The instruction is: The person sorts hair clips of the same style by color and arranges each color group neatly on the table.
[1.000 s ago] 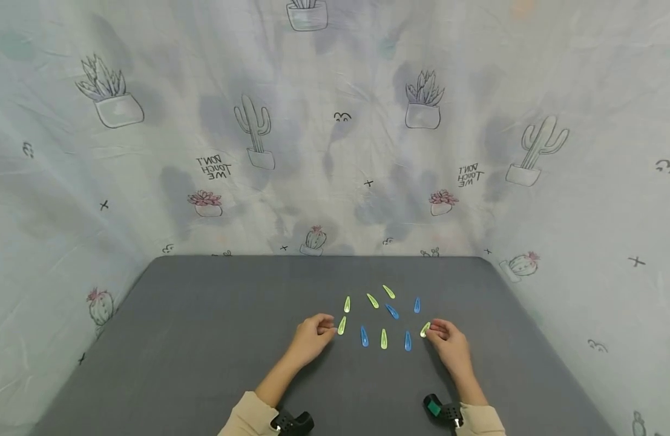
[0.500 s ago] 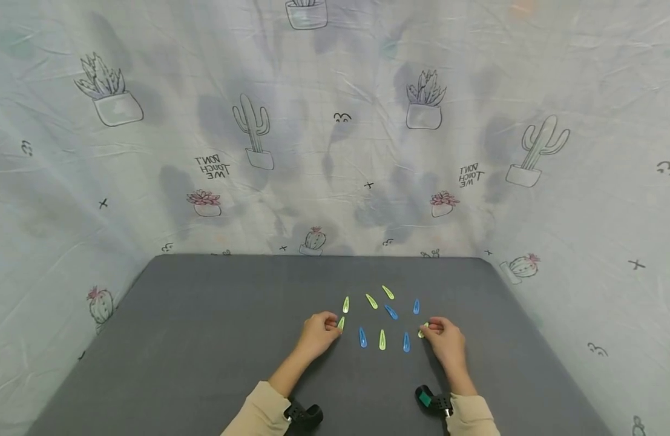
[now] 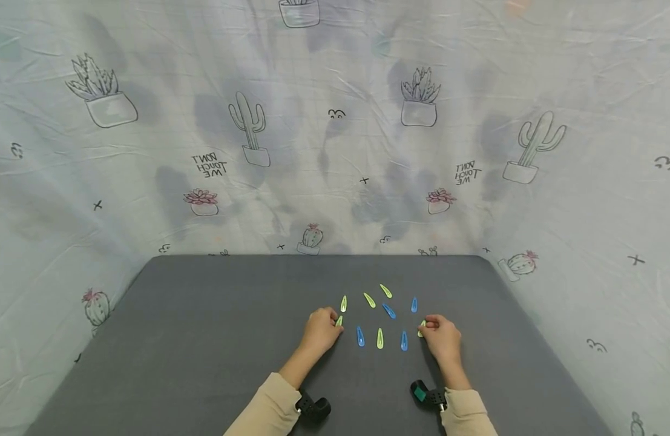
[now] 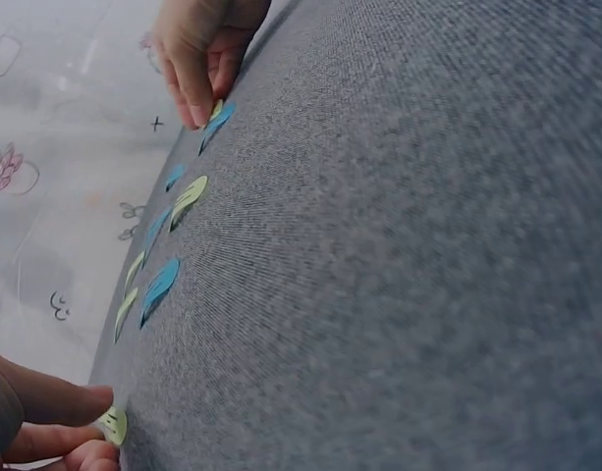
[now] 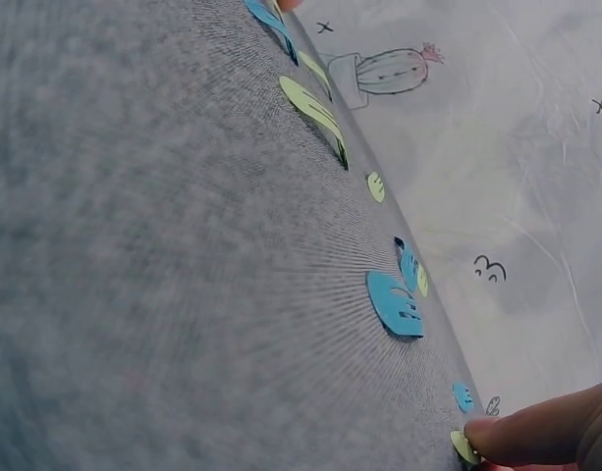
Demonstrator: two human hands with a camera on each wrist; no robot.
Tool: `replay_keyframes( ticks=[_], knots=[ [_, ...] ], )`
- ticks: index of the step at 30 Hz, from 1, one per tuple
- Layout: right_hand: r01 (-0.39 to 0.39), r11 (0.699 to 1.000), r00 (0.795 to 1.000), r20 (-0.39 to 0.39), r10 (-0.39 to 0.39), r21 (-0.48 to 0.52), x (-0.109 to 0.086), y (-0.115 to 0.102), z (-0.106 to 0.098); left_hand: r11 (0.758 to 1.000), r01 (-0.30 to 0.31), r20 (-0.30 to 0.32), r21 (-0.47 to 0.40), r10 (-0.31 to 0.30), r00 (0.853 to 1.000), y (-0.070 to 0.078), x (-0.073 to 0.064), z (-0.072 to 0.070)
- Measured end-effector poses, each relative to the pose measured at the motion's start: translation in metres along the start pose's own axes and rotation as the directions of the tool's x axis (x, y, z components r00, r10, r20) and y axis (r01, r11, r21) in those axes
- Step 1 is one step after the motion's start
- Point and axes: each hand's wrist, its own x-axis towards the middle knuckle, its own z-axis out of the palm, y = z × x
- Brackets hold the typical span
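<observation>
My left hand (image 3: 321, 332) pinches a yellow-green snap hair clip (image 4: 115, 425) between thumb and fingers at the left end of the group. On the right side, my right hand (image 3: 444, 339) pinches another yellow-green hair clip (image 5: 465, 446), partly covered by the fingertips. Between the hands, a blue clip (image 3: 360, 336), a yellow-green clip (image 3: 380, 338) and a second blue clip (image 3: 403, 340) lie in a front row. Farther back are yellow-green clips (image 3: 370, 300) and blue clips, among them a tilted blue one (image 3: 389, 310).
A dark grey cloth-covered table (image 3: 215, 339) carries the clips. Pale curtain walls (image 3: 324, 151) printed with cactus drawings surround its back and sides. Black camera straps (image 3: 313, 409) sit on both wrists.
My left hand has moved slightly right and now pinches the left yellow-green clip it was beside. The right hand stays at its clip, with only slight movement.
</observation>
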Motion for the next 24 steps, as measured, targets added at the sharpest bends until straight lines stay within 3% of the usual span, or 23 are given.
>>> replay_keyframes(
  ticks=[13,20,24],
  knots=[
    [-0.055,0.994,0.998,-0.006,0.056,0.091,-0.0016,0.0016,0.0008,0.998,0.037,-0.014,0.051,-0.037,0.999,0.0029,0.0043,0.0011],
    [-0.069,0.987,0.997,-0.029,0.074,0.147,-0.0015,0.0045,0.0033,1.0,-0.002,-0.079,-0.005,0.001,0.997,-0.0041,0.0068,0.0051],
    [-0.078,0.981,0.996,-0.024,0.084,0.177,-0.0003,0.0045,0.0044,0.999,0.006,-0.079,-0.052,-0.01,0.997,-0.0065,0.0074,0.0043]
  ],
)
